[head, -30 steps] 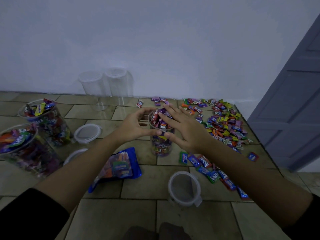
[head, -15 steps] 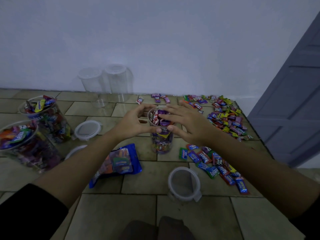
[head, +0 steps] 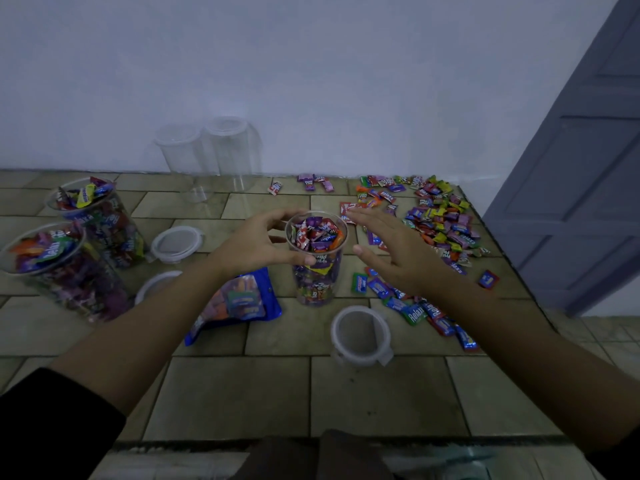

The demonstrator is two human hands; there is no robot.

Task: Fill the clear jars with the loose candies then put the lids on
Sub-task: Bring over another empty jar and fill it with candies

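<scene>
A clear jar (head: 317, 271) stands mid-table, filled to the rim with wrapped candies. My left hand (head: 256, 244) grips its upper part, thumb on the front and fingers round the far side. My right hand (head: 391, 247) hovers just right of the jar with straight fingers, holding nothing. Loose candies (head: 440, 220) lie spread over the right side of the table, and a row of them (head: 415, 310) runs under my right forearm. A clear lid (head: 360, 332) lies in front of the jar. Two full jars (head: 65, 268) (head: 100, 216) stand at the left, without lids.
Two empty clear jars (head: 211, 157) stand against the white wall. Two more lids (head: 176, 242) (head: 154, 285) lie near the full jars. A blue candy bag (head: 239, 303) lies flat under my left forearm. A grey door (head: 581, 168) is at the right, past the table edge.
My right hand has come off the jar's mouth and moved to the right, now apart from it. My left hand still holds the jar.
</scene>
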